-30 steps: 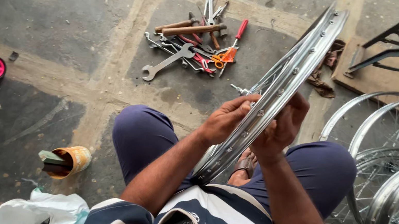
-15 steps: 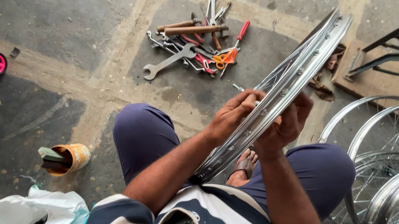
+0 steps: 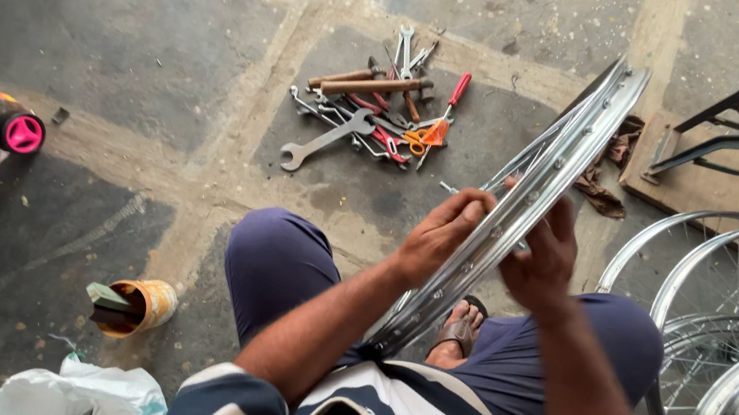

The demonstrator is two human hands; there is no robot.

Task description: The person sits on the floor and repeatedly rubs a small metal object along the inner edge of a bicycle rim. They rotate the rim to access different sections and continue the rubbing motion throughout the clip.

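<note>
Left hand [image 3: 440, 237] fingers [image 3: 476, 203] curled and pressed on the near edge of the chrome wheel rim [image 3: 542, 179]; right hand [image 3: 543, 261] fingers [image 3: 565, 221] wrapped over its far edge. Whether anything small sits pinched between fingertips: cannot tell. Rim held tilted on edge above the lap, lower end down by the sandalled foot [image 3: 458, 331]. Best done, by judgement, with a steady two-sided grip, thumbs close to the spoke hole being worked, rim braced against the knees. Beyond the rim's upper end, a pile of spanners and screwdrivers [image 3: 373, 116] on the stone floor [image 3: 149, 61]; right of the rim, stacked spoked wheels [image 3: 733, 365].
</note>
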